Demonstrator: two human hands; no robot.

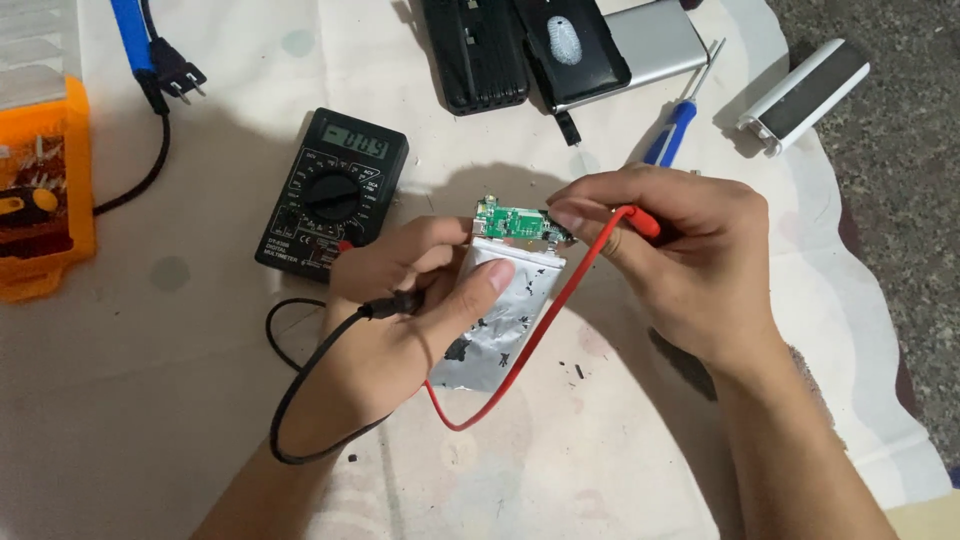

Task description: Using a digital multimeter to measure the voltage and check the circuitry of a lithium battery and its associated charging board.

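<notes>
Left hand [400,300] is clamped on the black probe [392,305], thumb pressing the silver battery pouch [500,320] on the cloth-covered desk [150,400]; right hand [680,260] pinches the red probe [640,222] against the green circuit board [515,223], beside the black multimeter [335,192]
</notes>
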